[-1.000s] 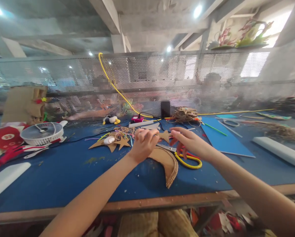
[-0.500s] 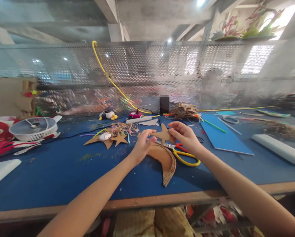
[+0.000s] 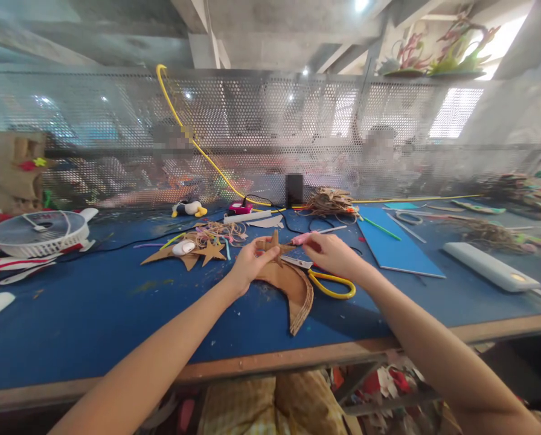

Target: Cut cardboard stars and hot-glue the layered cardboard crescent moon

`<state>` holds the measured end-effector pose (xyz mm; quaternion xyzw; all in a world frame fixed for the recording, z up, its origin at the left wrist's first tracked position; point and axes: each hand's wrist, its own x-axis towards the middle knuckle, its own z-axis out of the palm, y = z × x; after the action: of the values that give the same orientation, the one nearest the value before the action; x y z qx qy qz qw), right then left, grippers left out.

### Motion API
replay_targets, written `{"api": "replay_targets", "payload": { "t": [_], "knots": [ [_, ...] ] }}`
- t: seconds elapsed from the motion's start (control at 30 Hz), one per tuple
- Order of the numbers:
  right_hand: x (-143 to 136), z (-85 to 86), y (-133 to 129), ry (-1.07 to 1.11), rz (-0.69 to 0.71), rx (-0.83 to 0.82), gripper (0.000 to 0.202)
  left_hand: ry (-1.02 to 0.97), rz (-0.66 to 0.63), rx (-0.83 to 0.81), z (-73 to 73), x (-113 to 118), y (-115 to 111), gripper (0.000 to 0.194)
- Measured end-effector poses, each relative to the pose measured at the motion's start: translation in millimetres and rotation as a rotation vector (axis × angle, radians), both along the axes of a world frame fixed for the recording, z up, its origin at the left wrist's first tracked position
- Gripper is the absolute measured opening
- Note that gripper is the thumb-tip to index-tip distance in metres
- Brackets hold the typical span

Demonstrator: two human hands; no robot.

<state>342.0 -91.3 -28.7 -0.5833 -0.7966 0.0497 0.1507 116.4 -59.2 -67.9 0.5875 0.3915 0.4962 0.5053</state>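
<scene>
Between the thumb and fingers of my left hand (image 3: 249, 264) is a brown cardboard star (image 3: 276, 246), held above the table. My right hand (image 3: 332, 254) is closed on a small pink-handled tool (image 3: 303, 238); its narrow dark tip is at the star's right point, and I cannot tell whether they touch. Below my hands lies a curved, thick cardboard crescent (image 3: 295, 292), its upper end partly covered by my left hand. Scissors with yellow and red handles (image 3: 331, 295) rest beside it, under my right hand.
A second cardboard star (image 3: 211, 253) lies left of my hands, near tangled twine (image 3: 225, 231) and a white lump (image 3: 183, 248). To the right are a blue board (image 3: 400, 251) and a long white case (image 3: 490, 267). A white round basket (image 3: 39, 234) stands left; perforated mesh (image 3: 252, 121) rises behind.
My right hand has let go of the star and now grips the pink-handled tool. The star stays in my left hand, turned slightly. The whole view has shifted a little.
</scene>
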Motion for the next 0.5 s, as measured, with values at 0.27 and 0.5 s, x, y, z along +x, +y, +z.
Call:
{"api": "replay_targets", "payload": {
  "t": [0.27, 0.5],
  "knots": [
    [24.5, 1.7, -3.4, -0.349, 0.028, -0.278, 0.023, -0.373, 0.075, -0.139, 6.4, -2.5, 3.7, 0.038],
    [14.4, -5.2, 0.9, -0.187, -0.047, -0.209, 0.028, -0.509, 0.115, -0.152, 4.2, -3.2, 6.8, 0.032]
  ]
}}
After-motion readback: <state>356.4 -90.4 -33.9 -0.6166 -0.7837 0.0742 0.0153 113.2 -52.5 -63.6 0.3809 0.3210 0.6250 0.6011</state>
